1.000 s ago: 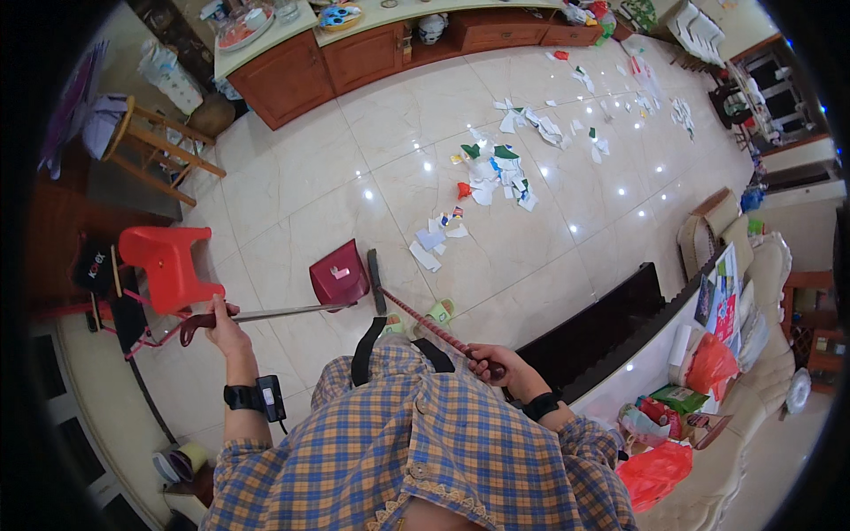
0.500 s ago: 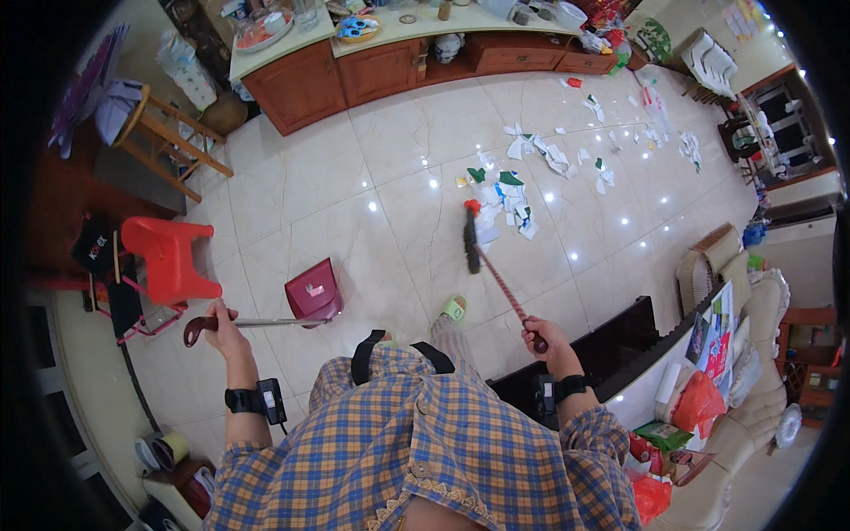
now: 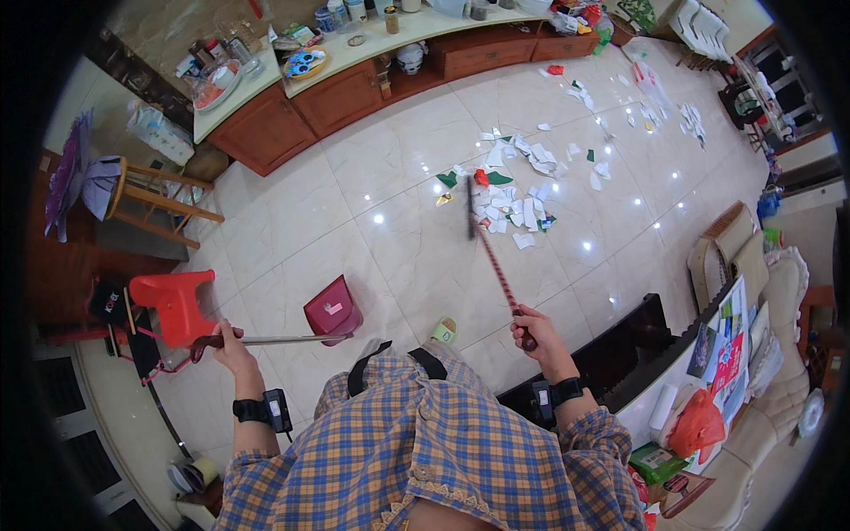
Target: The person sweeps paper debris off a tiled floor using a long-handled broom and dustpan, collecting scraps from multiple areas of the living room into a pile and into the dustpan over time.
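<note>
My left hand (image 3: 232, 348) is closed round the handle of a long-handled dustpan (image 3: 334, 311), whose dark red pan is at the floor left of my feet. In my right hand (image 3: 539, 334) is the striped handle of a broom (image 3: 501, 274). The dark broom head (image 3: 471, 209) is at the left edge of a heap of torn paper scraps (image 3: 522, 211), mostly white with some green. A crumpled red scrap (image 3: 481, 177) lies just beside the head. More white scraps (image 3: 540, 159) spread beyond the heap.
A red plastic stool (image 3: 174, 305) and a wooden stool (image 3: 150, 199) stand at left. Low wooden cabinets (image 3: 345, 108) line the far wall. At right are a dark-edged table (image 3: 655, 389) loaded with bags and papers, and a cream sofa (image 3: 770, 389). A plastic bag (image 3: 651, 84) lies far right.
The broom head has shifted slightly up and left against the scraps, and the paper heap now shows more spread out beside it. My view has turned a little; the dustpan stays in my left hand.
</note>
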A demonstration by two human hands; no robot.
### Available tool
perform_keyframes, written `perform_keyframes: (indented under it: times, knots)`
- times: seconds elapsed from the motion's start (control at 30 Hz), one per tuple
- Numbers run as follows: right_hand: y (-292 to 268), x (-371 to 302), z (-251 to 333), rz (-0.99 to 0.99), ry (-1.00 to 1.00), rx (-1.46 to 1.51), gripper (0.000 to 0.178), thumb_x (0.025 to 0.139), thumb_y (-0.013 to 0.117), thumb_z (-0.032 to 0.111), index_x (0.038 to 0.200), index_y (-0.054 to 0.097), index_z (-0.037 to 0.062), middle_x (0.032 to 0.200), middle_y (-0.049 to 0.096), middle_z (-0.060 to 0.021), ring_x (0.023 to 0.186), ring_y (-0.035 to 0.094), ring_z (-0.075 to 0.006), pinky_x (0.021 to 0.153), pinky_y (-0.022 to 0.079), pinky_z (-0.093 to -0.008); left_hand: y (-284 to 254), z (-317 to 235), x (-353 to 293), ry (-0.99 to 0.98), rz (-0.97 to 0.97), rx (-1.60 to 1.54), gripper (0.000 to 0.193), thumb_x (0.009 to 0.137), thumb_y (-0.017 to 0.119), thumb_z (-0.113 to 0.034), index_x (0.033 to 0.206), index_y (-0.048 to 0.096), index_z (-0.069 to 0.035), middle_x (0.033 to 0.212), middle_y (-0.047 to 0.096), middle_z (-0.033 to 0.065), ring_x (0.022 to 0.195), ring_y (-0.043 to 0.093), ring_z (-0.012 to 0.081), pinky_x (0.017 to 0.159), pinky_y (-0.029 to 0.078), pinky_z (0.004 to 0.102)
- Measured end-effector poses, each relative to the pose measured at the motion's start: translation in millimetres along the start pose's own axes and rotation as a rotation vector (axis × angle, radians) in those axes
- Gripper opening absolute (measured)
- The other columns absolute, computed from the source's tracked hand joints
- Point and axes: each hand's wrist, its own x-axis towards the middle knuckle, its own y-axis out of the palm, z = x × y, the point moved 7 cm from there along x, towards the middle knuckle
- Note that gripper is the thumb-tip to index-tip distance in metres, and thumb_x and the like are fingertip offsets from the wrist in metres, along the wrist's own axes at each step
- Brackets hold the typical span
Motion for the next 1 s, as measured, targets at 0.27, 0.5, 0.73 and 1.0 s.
perform_keyframes:
  times: [0.27, 0.5, 0.73, 1.0]
  knots:
    - [75.1, 70.2, 12.0, 0.249, 0.300, 0.306, 0.015, 0.076, 0.048, 0.004, 0.089, 0.042, 0.0096, 0.063, 0.045, -0.0056, 0.044, 0.042, -0.0061, 0.035, 0.036, -0.0171, 90.4, -14.1, 11.0, -0.048, 0.133, -0.095, 0.012, 0.077, 0.054, -0.012, 0.079, 0.053, 0.000, 0.057, 0.048, 0.0028, 0.054, 0.045, 0.0104, 0.054, 0.036, 0.0235]
    - [70.1, 105.3, 67.0, 0.215, 0.241, 0.385, 0.011, 0.079, 0.047, 0.007, 0.079, 0.039, -0.0007, 0.064, 0.044, -0.0066, 0.046, 0.042, -0.0057, 0.035, 0.036, -0.0147, 195.4, 10.5, 17.8, -0.249, 0.419, -0.179, 0.014, 0.078, 0.055, -0.013, 0.084, 0.053, -0.001, 0.068, 0.054, 0.0045, 0.063, 0.051, 0.0116, 0.062, 0.039, 0.0228]
    - [22.9, 111.0, 146.1, -0.097, 0.090, 0.248, 0.012, 0.078, 0.049, 0.006, 0.088, 0.041, 0.0048, 0.067, 0.048, -0.0076, 0.042, 0.041, -0.0053, 0.033, 0.036, -0.0136, 276.3, 16.2, 23.0, -0.309, 0.622, -0.191, 0.017, 0.080, 0.055, -0.016, 0.088, 0.053, -0.002, 0.082, 0.056, 0.0068, 0.078, 0.053, 0.0138, 0.076, 0.040, 0.0251]
    - [25.9, 146.4, 189.6, -0.330, -0.156, -0.272, 0.032, 0.071, 0.047, -0.003, 0.101, 0.040, 0.0043, 0.061, 0.047, -0.0063, 0.045, 0.045, -0.0104, 0.037, 0.036, -0.0241, 326.3, 4.5, 31.8, -0.228, 0.679, -0.093, 0.019, 0.080, 0.055, -0.017, 0.091, 0.052, -0.001, 0.082, 0.055, 0.0062, 0.078, 0.053, 0.0135, 0.075, 0.040, 0.0253]
